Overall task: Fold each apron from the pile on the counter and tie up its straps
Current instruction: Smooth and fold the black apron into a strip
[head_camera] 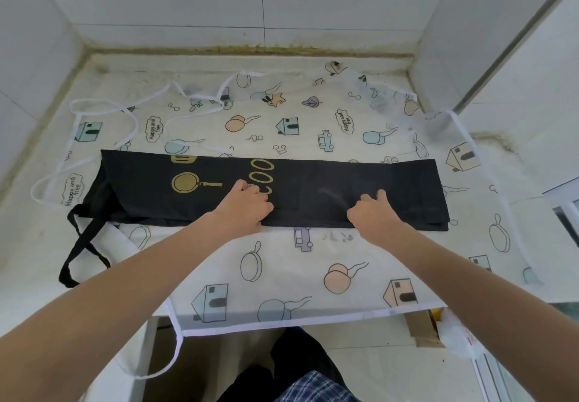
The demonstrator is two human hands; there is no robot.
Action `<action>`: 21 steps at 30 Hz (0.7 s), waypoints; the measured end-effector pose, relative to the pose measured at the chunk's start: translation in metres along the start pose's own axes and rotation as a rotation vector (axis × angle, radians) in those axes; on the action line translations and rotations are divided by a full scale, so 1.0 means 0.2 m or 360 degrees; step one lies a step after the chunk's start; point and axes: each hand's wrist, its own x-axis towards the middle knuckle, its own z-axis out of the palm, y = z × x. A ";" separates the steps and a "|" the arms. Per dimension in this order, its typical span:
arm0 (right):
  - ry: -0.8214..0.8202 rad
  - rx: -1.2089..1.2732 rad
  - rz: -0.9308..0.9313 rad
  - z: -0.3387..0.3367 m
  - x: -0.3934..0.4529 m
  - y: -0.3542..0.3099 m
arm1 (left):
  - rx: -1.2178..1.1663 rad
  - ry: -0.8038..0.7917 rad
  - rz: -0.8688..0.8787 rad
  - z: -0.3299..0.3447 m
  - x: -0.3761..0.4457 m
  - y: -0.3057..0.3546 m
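Observation:
A black apron (329,194) with gold print lies folded into a long narrow strip across the counter. My left hand (247,207) grips its near edge about the middle, with the thumb on top and the fingers curled at the edge. My right hand (372,210) grips the same edge a little further right in the same way. The black straps (78,245) trail off the strip's left end toward the counter's front. Under the black apron lies a translucent white apron (282,276) with cartoon prints, spread flat, and its white straps (131,113) loop at the back left.
Tiled walls close the counter (37,245) in at the back, left and right. The white apron's hem hangs over the front edge. A cardboard box (423,326) and a white plastic bag (457,335) sit below at the lower right.

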 end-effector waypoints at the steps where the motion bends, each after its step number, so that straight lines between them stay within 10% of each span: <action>1: 0.0005 -0.0050 -0.0010 -0.01 0.00 -0.01 | 0.0040 0.0027 0.0040 0.00 0.00 0.00; 9: 0.0084 -0.0075 0.0028 -0.03 -0.01 -0.02 | 0.0075 -0.0015 0.0059 0.08 -0.02 0.04; 15: 0.0635 0.0019 -0.0312 -0.08 0.08 -0.17 | 0.0186 -0.0033 0.0071 0.08 0.02 0.07; 21: 0.0275 0.0170 -0.0411 -0.11 0.08 -0.23 | 0.0149 -0.0058 0.0134 0.07 0.02 0.08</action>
